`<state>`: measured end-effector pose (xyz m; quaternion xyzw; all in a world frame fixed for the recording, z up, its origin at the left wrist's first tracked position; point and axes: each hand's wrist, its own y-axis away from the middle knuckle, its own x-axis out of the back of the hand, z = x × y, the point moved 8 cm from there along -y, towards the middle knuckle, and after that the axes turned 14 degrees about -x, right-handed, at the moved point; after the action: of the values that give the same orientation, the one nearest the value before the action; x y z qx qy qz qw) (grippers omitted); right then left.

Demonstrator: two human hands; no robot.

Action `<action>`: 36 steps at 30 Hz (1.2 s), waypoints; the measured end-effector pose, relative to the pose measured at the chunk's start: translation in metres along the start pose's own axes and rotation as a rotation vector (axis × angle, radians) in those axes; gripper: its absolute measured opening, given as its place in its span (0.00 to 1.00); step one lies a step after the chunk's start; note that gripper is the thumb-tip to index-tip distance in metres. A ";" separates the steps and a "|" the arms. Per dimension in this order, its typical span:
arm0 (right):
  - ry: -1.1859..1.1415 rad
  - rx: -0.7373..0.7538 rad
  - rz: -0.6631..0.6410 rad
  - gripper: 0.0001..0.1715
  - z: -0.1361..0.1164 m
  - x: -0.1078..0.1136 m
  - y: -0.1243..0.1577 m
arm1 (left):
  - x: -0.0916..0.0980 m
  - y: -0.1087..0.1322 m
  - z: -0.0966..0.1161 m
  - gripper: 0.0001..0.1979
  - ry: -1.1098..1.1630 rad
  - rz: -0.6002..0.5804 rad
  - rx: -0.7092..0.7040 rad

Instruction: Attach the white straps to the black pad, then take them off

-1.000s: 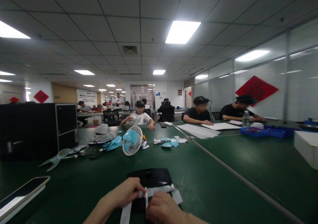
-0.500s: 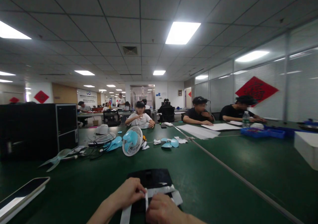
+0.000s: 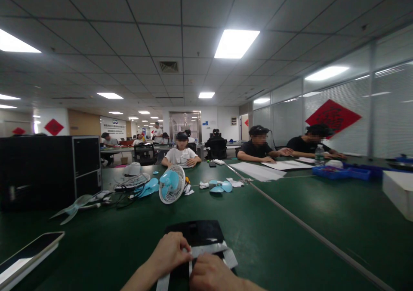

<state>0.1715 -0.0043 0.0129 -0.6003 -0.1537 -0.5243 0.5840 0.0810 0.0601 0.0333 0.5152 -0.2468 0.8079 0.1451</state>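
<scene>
A flat black piece (image 3: pixel 204 230) lies on the green table in front of me; its exact kind is unclear. White strips (image 3: pixel 211 247) lie across its middle and right side, and another white strip (image 3: pixel 163 282) runs down its left edge. With fingertips pinched together, my left hand (image 3: pixel 171 253) grips the upper end of a narrow white strip that runs between my hands. My right hand (image 3: pixel 211 272) is curled over the lower part of the black piece, close beside my left. Whatever its fingers hold is hidden beneath them.
A phone (image 3: pixel 30 250) lies at the left, and a black computer case (image 3: pixel 85 162) stands behind it. Fan parts, including a white fan guard (image 3: pixel 172 184) and blue blades (image 3: pixel 221 186), lie farther back. Co-workers sit across the table. Blue trays (image 3: pixel 332 171) are at the right.
My left hand has shifted slightly to the right, its fingertips now covering the narrow strip's top end. My right hand stays nearly still. Across the table, a co-worker's hand has moved outward.
</scene>
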 end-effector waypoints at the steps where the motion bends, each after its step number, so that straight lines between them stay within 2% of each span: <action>1: 0.002 0.005 0.006 0.16 0.000 0.001 0.000 | 0.000 0.000 0.000 0.10 -0.004 0.007 0.009; 9: 0.009 0.034 -0.028 0.16 -0.002 -0.002 -0.001 | -0.004 0.000 -0.002 0.08 -0.018 0.025 0.018; 17: -0.072 0.034 -0.115 0.10 0.000 -0.014 0.004 | -0.008 0.001 -0.003 0.07 0.037 0.036 -0.011; 19: -0.122 -0.049 -0.120 0.09 0.006 -0.013 0.004 | -0.009 0.001 -0.003 0.07 0.051 0.046 -0.022; 23: -0.176 -0.322 -0.163 0.11 0.027 -0.014 0.005 | -0.011 0.001 -0.005 0.07 0.073 0.040 -0.032; 25: -0.194 -0.363 -0.209 0.12 0.029 -0.015 0.006 | -0.011 0.001 -0.005 0.07 0.085 0.035 -0.038; 30: -0.192 -0.329 -0.253 0.14 0.027 -0.018 0.006 | -0.009 0.001 -0.003 0.07 0.095 0.054 -0.036; 36: -0.127 -0.249 -0.241 0.17 0.025 -0.030 0.009 | -0.008 0.001 -0.004 0.06 0.108 0.102 -0.012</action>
<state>0.1776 0.0278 -0.0099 -0.6771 -0.1950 -0.5666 0.4271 0.0806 0.0616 0.0245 0.4566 -0.2693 0.8394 0.1196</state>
